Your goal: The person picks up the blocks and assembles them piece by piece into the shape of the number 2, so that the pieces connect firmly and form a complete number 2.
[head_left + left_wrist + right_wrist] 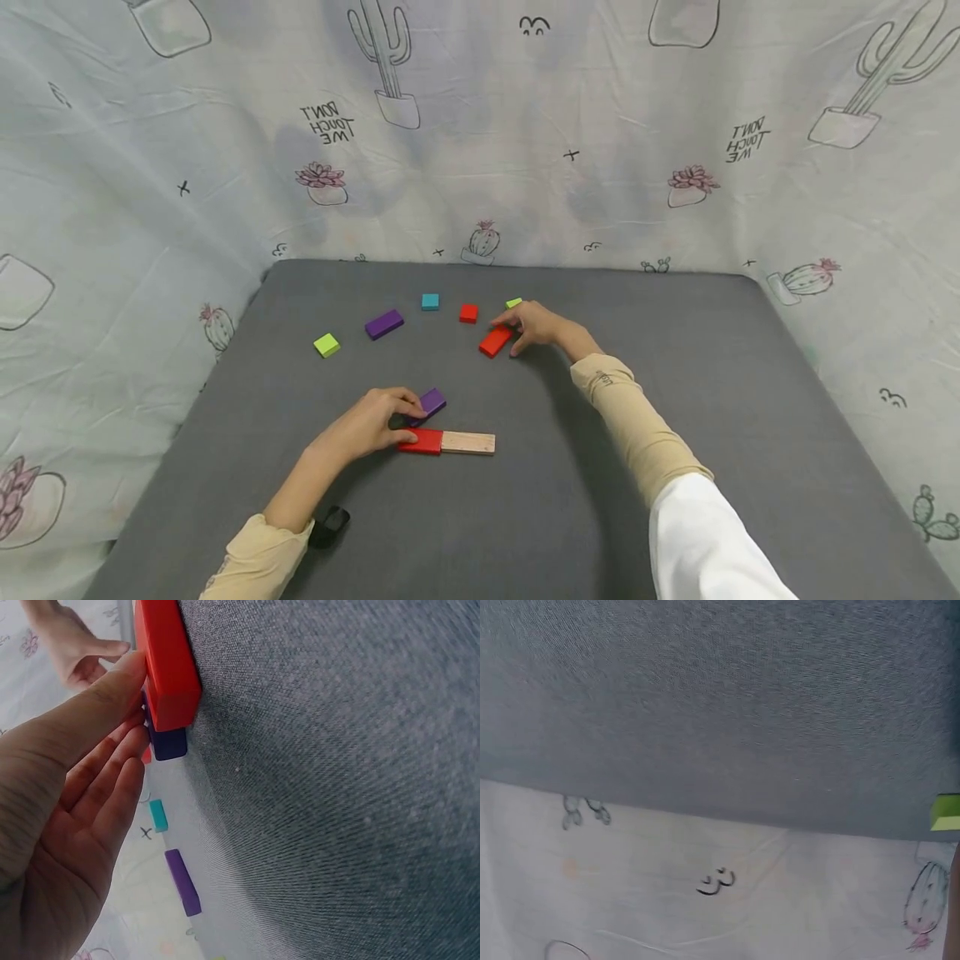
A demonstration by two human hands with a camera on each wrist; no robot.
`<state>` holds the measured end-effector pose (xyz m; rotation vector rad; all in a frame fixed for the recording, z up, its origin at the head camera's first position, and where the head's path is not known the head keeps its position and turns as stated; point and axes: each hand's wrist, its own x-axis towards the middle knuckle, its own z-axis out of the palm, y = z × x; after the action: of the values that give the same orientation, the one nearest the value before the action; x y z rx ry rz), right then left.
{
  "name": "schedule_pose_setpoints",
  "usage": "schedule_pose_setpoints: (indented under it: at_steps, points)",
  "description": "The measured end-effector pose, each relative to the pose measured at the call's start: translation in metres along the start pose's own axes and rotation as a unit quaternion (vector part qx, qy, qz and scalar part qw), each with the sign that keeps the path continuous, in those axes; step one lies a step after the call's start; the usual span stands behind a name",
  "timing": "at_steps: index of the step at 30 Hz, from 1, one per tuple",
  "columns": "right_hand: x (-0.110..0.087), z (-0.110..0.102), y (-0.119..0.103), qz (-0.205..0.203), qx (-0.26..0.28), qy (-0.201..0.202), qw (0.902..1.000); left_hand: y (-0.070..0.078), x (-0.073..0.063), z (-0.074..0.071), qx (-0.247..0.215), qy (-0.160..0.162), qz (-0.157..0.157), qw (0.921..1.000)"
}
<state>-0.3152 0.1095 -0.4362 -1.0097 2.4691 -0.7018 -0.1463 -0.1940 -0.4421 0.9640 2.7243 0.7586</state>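
Note:
My left hand [378,421] reaches over two blocks near the middle of the table. Its thumb touches the upper face of a red block [429,444], and its fingertips overlap the near end of a purple block [432,402]. That purple block lies aslant, partly hidden by fingers; in the left wrist view it sits behind the red one. A bare wood block [468,443] continues the red block's line end to end. Farther back, my right hand [534,323] spreads its thumb and fingers beside another red block [495,340]. The right wrist view does not show these fingertips.
Scattered blocks lie toward the back: a lime block [326,345], another purple block [385,324], a teal block [430,302], a small red block [468,313] and a second lime block [513,303]. A printed curtain [480,167] rises behind the grey table [720,417].

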Motion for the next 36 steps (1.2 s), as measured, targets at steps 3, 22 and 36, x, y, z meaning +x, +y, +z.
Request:
schedule_pose_setpoints:
  at_steps: [3, 22, 36]
  points:
    - [0.003, 0.005, -0.001, -0.031, -0.020, 0.012, 0.9993, 0.000, 0.000, 0.000, 0.001, 0.000, -0.004, 1.0000]
    - [0.017, 0.014, -0.028, -0.129, -0.056, 0.017, 0.9899, 0.001, 0.000, -0.001, 0.001, -0.001, -0.021, 0.9998]
    - [0.028, 0.023, -0.058, -0.155, -0.094, -0.024, 0.9830, 0.001, 0.000, -0.001, 0.003, -0.012, -0.028, 0.9995]
